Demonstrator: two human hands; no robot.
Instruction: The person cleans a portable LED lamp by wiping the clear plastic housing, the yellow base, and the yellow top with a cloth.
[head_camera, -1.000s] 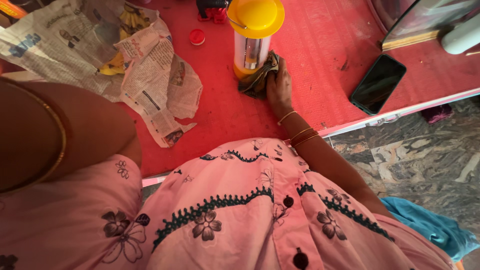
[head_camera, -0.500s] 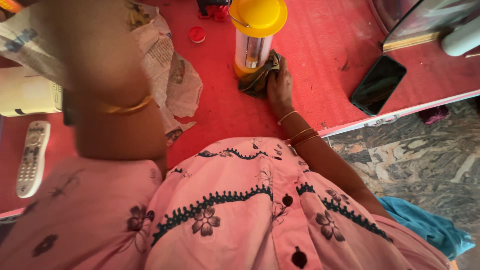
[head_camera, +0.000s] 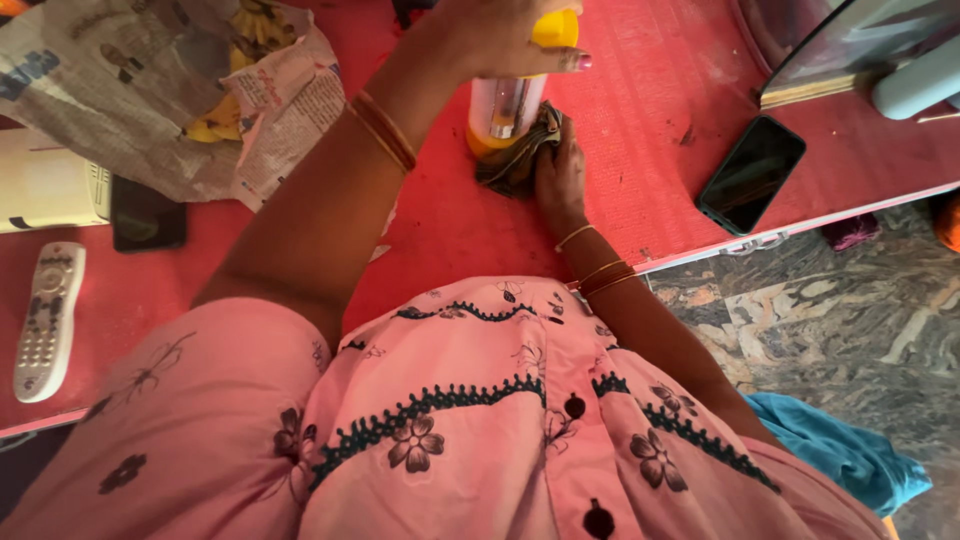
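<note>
Now my left hand (head_camera: 500, 35) has come down onto the lantern's (head_camera: 505, 100) yellow cap, gripping it; my right hand (head_camera: 558, 170) presses the cloth (head_camera: 515, 155) at its base. Uneven pressure could tip it on the tabletop (head_camera: 640, 130).

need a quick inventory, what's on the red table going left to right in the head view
White remote → dark device → crumpled newspaper → left hand on the yellow-capped lantern → right hand on a cloth → black phone

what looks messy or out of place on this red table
The crumpled, torn newspaper sprawls over the table's far left with yellow bananas half wrapped inside. Otherwise nothing is spilled; the lantern stands upright.
</note>
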